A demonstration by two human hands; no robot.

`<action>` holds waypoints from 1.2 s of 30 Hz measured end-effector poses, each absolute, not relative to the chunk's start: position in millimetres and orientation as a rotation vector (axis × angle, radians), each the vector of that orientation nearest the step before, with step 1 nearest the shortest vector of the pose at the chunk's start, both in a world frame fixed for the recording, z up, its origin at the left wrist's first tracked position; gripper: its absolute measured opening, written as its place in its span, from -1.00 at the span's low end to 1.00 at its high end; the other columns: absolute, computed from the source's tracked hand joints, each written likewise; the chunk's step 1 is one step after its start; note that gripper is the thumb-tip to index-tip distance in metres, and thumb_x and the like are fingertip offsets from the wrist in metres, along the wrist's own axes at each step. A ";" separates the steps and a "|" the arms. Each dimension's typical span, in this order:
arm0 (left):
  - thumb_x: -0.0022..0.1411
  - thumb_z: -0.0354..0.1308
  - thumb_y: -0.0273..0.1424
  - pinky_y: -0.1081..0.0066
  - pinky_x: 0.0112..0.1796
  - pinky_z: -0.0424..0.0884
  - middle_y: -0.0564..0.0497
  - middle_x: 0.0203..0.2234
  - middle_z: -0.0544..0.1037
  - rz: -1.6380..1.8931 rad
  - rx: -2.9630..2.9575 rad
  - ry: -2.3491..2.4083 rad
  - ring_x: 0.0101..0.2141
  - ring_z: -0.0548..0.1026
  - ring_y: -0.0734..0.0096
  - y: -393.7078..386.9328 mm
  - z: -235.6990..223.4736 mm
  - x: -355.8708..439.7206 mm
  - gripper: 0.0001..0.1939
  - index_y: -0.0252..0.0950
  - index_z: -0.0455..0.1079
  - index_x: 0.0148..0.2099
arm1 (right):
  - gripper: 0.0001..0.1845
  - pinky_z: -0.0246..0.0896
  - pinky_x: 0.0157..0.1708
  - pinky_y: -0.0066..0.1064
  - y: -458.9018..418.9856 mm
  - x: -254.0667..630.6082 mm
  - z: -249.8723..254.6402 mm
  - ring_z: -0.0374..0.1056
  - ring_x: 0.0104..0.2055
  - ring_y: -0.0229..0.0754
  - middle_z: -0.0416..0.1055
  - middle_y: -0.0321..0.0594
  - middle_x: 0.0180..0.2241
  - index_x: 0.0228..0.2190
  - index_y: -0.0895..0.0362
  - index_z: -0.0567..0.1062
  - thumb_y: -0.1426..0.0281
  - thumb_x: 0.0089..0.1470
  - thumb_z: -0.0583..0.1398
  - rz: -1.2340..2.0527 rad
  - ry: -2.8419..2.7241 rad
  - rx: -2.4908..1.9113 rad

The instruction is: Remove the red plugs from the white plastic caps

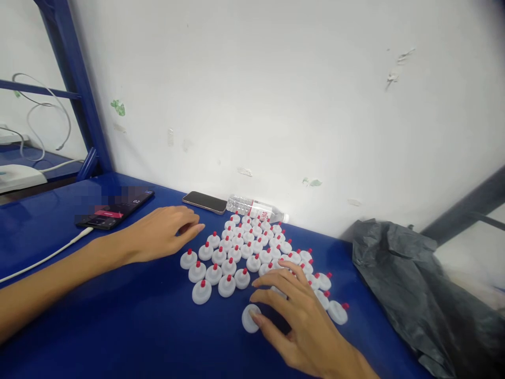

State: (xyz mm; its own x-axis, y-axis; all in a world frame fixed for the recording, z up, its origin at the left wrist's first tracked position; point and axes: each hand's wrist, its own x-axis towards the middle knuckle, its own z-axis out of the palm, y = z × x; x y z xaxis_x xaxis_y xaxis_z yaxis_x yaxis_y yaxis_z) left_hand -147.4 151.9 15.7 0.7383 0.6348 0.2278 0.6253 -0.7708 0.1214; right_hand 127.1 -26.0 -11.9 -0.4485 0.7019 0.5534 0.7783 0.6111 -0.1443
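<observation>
Many white round caps with red tips (201,291) stand upright in loose rows on the blue table. My right hand (305,316) is over their near right side, its fingers spread and curved. Its thumb tip touches or overlaps a nearer white cap (249,319) on which no red tip shows. Another white cap is partly hidden beneath the fingers. To the left of the group, my left hand (169,231) lies on the table, thumb apart from the bent fingers, holding nothing visible.
A clear plastic bottle (260,208) lies by the wall behind the caps, with a dark phone (204,202) beside it. Another phone (118,210) with a white cable is at the left. A grey plastic bag (410,284) covers the right edge. Blue frame posts (81,79) rise at the left.
</observation>
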 end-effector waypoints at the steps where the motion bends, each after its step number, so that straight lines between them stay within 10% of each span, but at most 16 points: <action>1: 0.47 -0.15 -0.16 0.34 -0.34 0.16 0.05 -0.49 0.41 0.356 2.910 0.991 -0.43 0.33 0.35 147.3 18.5 -145.8 -0.55 -0.27 0.28 -0.41 | -0.82 0.38 0.01 0.05 -26.0 127.0 -11.2 0.51 -0.16 -0.06 0.55 -0.27 -0.21 -0.22 -0.04 0.45 0.42 0.11 0.20 -0.179 -2.258 -1.159; 10: 0.32 0.01 -0.41 0.29 -0.44 0.03 0.07 -0.57 0.41 0.150 3.042 0.885 -0.53 0.33 0.35 136.3 12.5 -144.0 -0.71 -0.24 0.23 -0.49 | -0.87 0.34 0.05 0.06 -26.9 126.5 -9.9 0.51 -0.22 -0.09 0.55 -0.30 -0.26 -0.28 -0.02 0.46 0.45 0.10 0.20 -0.215 -2.231 -1.122; 19: 0.40 0.03 -0.43 0.35 -0.52 0.14 0.11 -0.56 0.34 1.287 3.043 0.403 -0.55 0.28 0.47 123.3 14.0 -138.6 -0.77 -0.24 0.31 -0.37 | -0.64 0.38 -0.04 0.11 -30.1 117.5 -9.8 0.53 -0.22 0.01 0.58 -0.23 -0.22 -0.02 -0.02 0.40 0.36 0.11 0.20 -0.357 -2.057 -1.103; 26: 0.28 0.26 -0.43 0.42 -0.45 0.49 0.05 -0.41 0.57 1.383 2.969 0.011 -0.45 0.51 0.48 78.5 -13.7 -117.6 -0.77 -0.28 0.43 -0.01 | -0.34 0.35 0.06 0.10 -37.3 109.6 -13.2 0.50 -0.04 0.12 0.57 -0.16 -0.09 0.14 0.01 0.33 0.05 0.07 0.28 -0.430 -2.105 -1.125; 36: 0.24 0.29 -0.40 0.41 -0.52 0.52 0.06 -0.41 0.59 1.333 2.971 -0.017 -0.49 0.54 0.47 69.5 -20.9 -114.1 -0.78 -0.26 0.46 -0.05 | -0.71 -0.04 0.37 -0.26 -32.1 104.6 -13.0 0.50 0.01 -0.20 0.58 -0.31 -0.04 -0.01 0.06 0.42 0.26 0.26 0.19 -0.432 -2.148 -1.015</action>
State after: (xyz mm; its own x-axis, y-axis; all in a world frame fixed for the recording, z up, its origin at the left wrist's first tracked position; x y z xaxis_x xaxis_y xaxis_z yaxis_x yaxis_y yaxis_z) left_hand -114.1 69.5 -20.9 0.6659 -0.0567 0.7439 0.0372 -0.9933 -0.1090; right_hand 104.6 -32.1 -13.0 -0.4386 0.5344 0.7226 0.7723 0.6352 -0.0010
